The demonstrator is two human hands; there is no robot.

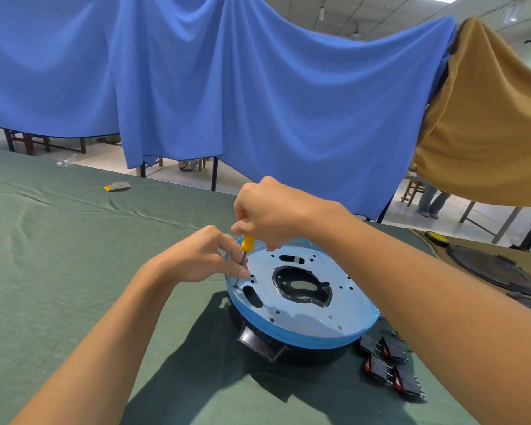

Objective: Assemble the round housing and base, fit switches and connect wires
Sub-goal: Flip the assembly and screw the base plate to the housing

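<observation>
ok, r hand [267, 210] grips screwdriver [247, 242] handle, l hand [203, 256] pinches its shaft over blue base [304, 320].

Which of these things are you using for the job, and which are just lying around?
For the job: screwdriver, gripped by the right hand, shaft pinched by the left hand; screw; blue plate; black housing; switches.

Lying about: grey-and-yellow scrap; black lid; yellow disc.

Workshop hall, by the look: green-clothed bench [59, 240] under the left hand [203, 256], blue curtain [258, 102] draped beyond the right hand [273, 210], wooden stool [411, 188] and tables [469, 210] farther back, panelled ceiling [365, 13] overhead.
</observation>
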